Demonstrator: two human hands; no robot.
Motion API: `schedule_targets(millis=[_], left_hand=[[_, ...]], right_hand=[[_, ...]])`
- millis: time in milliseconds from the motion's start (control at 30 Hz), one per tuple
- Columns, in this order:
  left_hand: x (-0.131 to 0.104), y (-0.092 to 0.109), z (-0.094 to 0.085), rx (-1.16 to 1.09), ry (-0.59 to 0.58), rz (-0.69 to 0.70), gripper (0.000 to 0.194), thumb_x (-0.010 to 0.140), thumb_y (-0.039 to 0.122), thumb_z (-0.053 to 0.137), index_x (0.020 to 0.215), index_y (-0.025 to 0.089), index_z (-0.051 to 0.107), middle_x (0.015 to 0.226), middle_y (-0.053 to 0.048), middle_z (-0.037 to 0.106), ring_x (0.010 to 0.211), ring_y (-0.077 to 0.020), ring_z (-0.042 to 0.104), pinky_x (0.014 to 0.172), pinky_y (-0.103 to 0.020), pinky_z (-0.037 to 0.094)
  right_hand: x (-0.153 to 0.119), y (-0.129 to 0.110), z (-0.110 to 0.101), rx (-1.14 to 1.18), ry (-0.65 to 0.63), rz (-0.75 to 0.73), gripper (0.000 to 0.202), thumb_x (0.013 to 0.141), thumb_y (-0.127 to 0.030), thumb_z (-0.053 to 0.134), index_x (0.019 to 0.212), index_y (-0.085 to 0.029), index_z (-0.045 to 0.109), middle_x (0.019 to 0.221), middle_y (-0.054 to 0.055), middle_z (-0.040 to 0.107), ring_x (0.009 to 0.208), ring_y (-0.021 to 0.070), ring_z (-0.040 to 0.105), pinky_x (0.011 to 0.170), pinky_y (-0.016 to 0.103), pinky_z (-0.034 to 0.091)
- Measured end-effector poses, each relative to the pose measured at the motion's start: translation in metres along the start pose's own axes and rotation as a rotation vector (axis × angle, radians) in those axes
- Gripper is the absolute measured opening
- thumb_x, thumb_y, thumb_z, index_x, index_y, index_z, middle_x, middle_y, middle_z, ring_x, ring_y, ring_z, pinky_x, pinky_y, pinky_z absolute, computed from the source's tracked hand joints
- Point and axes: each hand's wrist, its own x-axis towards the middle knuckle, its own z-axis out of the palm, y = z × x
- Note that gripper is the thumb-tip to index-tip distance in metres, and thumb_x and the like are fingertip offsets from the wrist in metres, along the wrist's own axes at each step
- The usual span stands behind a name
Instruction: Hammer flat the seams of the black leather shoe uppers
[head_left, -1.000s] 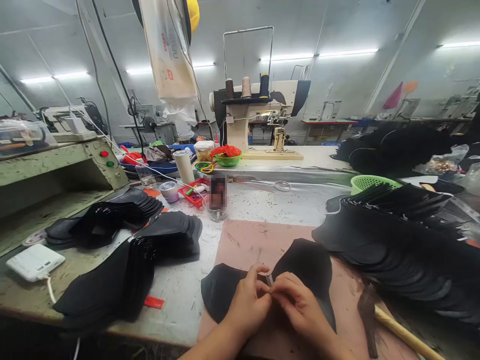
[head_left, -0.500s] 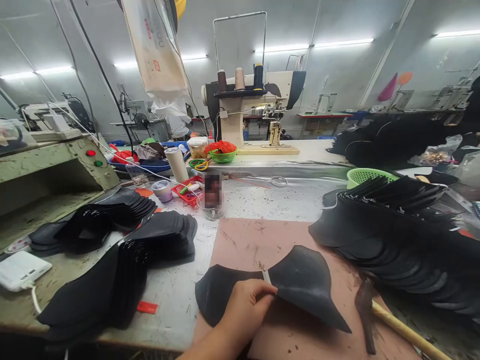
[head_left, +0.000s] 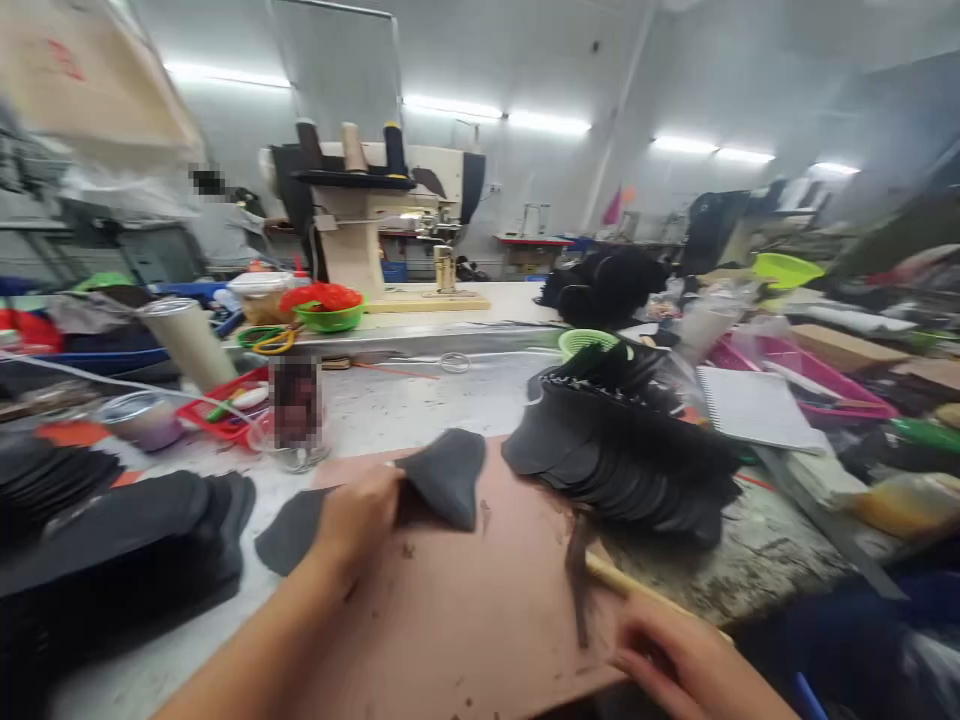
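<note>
My left hand [head_left: 361,512] pinches a black leather-like piece [head_left: 448,478] near its narrow middle, over the pink work mat [head_left: 427,620]. The piece spreads out on both sides of my fingers. At the lower right, my right hand [head_left: 679,655] is slightly blurred, with thumb and fingers curled but apart. It is beside a hammer with a dark head [head_left: 577,580] and a pale wooden handle [head_left: 637,582], and covers part of that handle. Whether it touches the handle is unclear. A dark edge shows below its fingers.
Stacked black pieces [head_left: 622,455] fan out on the right; another stack [head_left: 127,540] is on the left. Behind are a red basket [head_left: 217,408], a glass jar [head_left: 300,456], a green bowl [head_left: 330,316] and a sewing machine [head_left: 345,250]. A spiral notebook [head_left: 757,408] lies far right.
The view has swung to the right. My right hand has come into sight by the hammer. My left hand still grips the black piece, now nearer the mat's far left part.
</note>
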Motion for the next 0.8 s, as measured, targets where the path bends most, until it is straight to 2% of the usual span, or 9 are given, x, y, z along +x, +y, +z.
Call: schedule_targets(millis=[100, 167, 300, 367, 433, 533, 667, 733, 800], left_hand=[[0.03, -0.014, 0.006, 0.047, 0.036, -0.08, 0.026, 0.079, 0.021, 0.04, 0.085, 0.015, 0.064, 0.085, -0.012, 0.069, 0.076, -0.0282, 0.064, 0.065, -0.038, 0.049], [0.042, -0.007, 0.006, 0.052, 0.032, -0.074, 0.023, 0.078, 0.025, 0.046, 0.09, 0.016, 0.063, 0.09, -0.011, 0.068, 0.082, -0.0287, 0.063, 0.069, -0.039, 0.049], [0.061, 0.041, 0.009, -0.184, -0.016, 0.05, 0.025, 0.073, 0.03, 0.057, 0.095, 0.019, 0.061, 0.103, -0.01, 0.063, 0.104, -0.0279, 0.054, 0.09, -0.04, 0.042], [0.074, 0.071, 0.019, -0.363, -0.076, 0.033, 0.022, 0.073, 0.026, 0.057, 0.093, 0.019, 0.062, 0.103, -0.009, 0.063, 0.105, -0.0274, 0.053, 0.093, -0.042, 0.039], [0.091, 0.097, 0.036, -0.475, -0.134, -0.02, 0.02, 0.073, 0.024, 0.058, 0.093, 0.02, 0.062, 0.101, -0.008, 0.064, 0.102, -0.0261, 0.054, 0.091, -0.041, 0.04], [0.124, 0.125, 0.071, -0.565, -0.184, -0.104, 0.018, 0.075, 0.025, 0.061, 0.092, 0.02, 0.061, 0.098, -0.007, 0.065, 0.096, -0.0236, 0.058, 0.087, -0.038, 0.044], [0.17, 0.15, 0.118, -0.708, -0.208, -0.287, 0.023, 0.083, 0.03, 0.055, 0.099, 0.014, 0.057, 0.097, -0.006, 0.062, 0.087, -0.0173, 0.059, 0.078, -0.036, 0.049], [0.185, 0.16, 0.131, -0.77, -0.173, -0.371, 0.026, 0.086, 0.031, 0.051, 0.104, 0.013, 0.055, 0.102, -0.006, 0.059, 0.088, -0.0163, 0.058, 0.077, -0.037, 0.05], [0.194, 0.169, 0.136, -0.826, -0.097, -0.428, 0.028, 0.087, 0.032, 0.05, 0.109, 0.014, 0.053, 0.109, -0.008, 0.056, 0.093, -0.0181, 0.056, 0.08, -0.039, 0.049]], right_hand=[[0.022, -0.004, -0.004, -0.111, 0.084, -0.111, 0.015, 0.081, -0.023, 0.049, 0.066, -0.023, 0.05, 0.059, -0.003, 0.057, 0.052, 0.0104, 0.054, 0.048, 0.019, 0.043], [0.031, 0.001, 0.0, -0.171, 0.164, -0.188, 0.013, 0.08, -0.02, 0.049, 0.068, -0.022, 0.05, 0.065, -0.001, 0.059, 0.059, 0.0117, 0.056, 0.054, 0.021, 0.045], [0.038, 0.019, 0.02, -0.317, 0.468, -0.22, 0.008, 0.08, -0.021, 0.048, 0.084, -0.023, 0.055, 0.088, 0.005, 0.062, 0.078, 0.0174, 0.059, 0.067, 0.029, 0.047], [0.041, 0.027, 0.033, -0.388, 0.634, -0.172, 0.016, 0.082, -0.022, 0.043, 0.093, -0.022, 0.054, 0.089, 0.006, 0.063, 0.079, 0.0181, 0.06, 0.067, 0.029, 0.046], [0.045, 0.033, 0.044, -0.443, 0.73, -0.143, 0.021, 0.083, -0.02, 0.038, 0.098, -0.02, 0.054, 0.085, 0.005, 0.065, 0.075, 0.0178, 0.06, 0.066, 0.03, 0.044], [0.048, 0.04, 0.055, -0.47, 0.73, -0.157, 0.026, 0.08, -0.016, 0.038, 0.102, -0.019, 0.053, 0.082, 0.004, 0.066, 0.073, 0.0172, 0.061, 0.066, 0.029, 0.043], [0.049, 0.049, 0.058, -0.457, 0.682, -0.202, 0.031, 0.074, -0.013, 0.041, 0.103, -0.017, 0.054, 0.081, 0.003, 0.066, 0.07, 0.0155, 0.061, 0.063, 0.026, 0.042], [0.05, 0.053, 0.059, -0.44, 0.708, -0.207, 0.031, 0.074, -0.013, 0.041, 0.101, -0.017, 0.054, 0.079, 0.003, 0.066, 0.068, 0.0149, 0.06, 0.061, 0.026, 0.041], [0.052, 0.054, 0.061, -0.416, 0.739, -0.2, 0.03, 0.074, -0.013, 0.04, 0.1, -0.018, 0.055, 0.077, 0.003, 0.066, 0.065, 0.0145, 0.059, 0.059, 0.026, 0.039]])
